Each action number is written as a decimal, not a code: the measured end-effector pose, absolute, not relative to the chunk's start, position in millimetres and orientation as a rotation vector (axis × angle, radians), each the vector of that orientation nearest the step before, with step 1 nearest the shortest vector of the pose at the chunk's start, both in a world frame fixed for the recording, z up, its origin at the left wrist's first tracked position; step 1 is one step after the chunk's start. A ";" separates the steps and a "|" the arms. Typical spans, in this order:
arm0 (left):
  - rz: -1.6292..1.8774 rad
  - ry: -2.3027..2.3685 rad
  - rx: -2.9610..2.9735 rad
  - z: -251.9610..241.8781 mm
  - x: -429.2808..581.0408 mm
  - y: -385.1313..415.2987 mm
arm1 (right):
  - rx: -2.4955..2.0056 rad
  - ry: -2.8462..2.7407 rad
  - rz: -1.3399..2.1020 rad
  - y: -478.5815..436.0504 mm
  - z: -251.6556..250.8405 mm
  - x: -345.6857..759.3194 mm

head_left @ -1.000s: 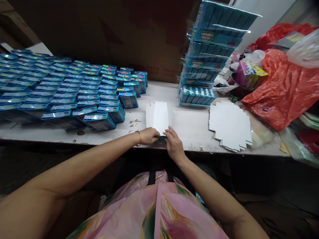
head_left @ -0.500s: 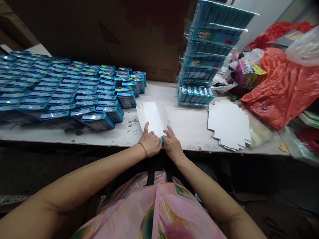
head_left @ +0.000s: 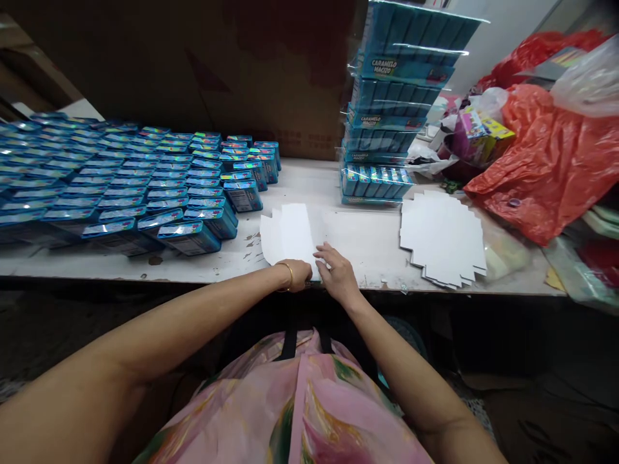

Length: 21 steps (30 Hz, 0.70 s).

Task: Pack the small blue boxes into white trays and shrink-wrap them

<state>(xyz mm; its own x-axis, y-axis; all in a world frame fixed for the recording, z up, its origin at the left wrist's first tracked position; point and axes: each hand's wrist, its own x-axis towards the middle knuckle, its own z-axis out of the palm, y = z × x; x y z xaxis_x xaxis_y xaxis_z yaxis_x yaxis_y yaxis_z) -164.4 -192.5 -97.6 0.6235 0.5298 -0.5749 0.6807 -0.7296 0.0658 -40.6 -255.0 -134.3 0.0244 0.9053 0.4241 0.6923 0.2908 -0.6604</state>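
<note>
A partly folded cardboard box blank (head_left: 296,231), white inside, lies at the table's front edge before me. My left hand (head_left: 298,274) is closed on its near end, fingers curled down and partly hidden. At the near right corner of the blank is my right hand (head_left: 337,274), its thumb and bent fingers pinching the raised side. A sliver of blue shows between the two hands. To the right rests a stack of flat white box blanks (head_left: 441,235), touched by neither hand.
Many small blue boxes (head_left: 193,235) stand in rows on the left. Blue display packs (head_left: 380,183) are piled at the back right, by a large brown carton (head_left: 217,77). Red plastic bags (head_left: 556,154) and clutter lie far right. The table (head_left: 372,248) ends just before my body.
My left hand has turned, its raised finger now curled down at the near end. My right hand has shifted slightly, and the blue flap between the hands is now mostly hidden.
</note>
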 end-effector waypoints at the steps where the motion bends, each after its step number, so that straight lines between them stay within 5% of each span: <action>1: -0.805 0.977 2.548 -97.5 -163.5 -192.9 | -1.456 -1.693 0.338 -253.8 -133.0 -37.8; 11: -0.813 0.828 2.401 -93.0 -178.4 -185.3 | -1.452 -1.431 0.388 -216.9 -103.2 9.5; 21: 0.299 1.582 2.260 -85.0 -201.6 -72.9 | -2.123 -1.532 0.532 -114.9 -109.0 -3.8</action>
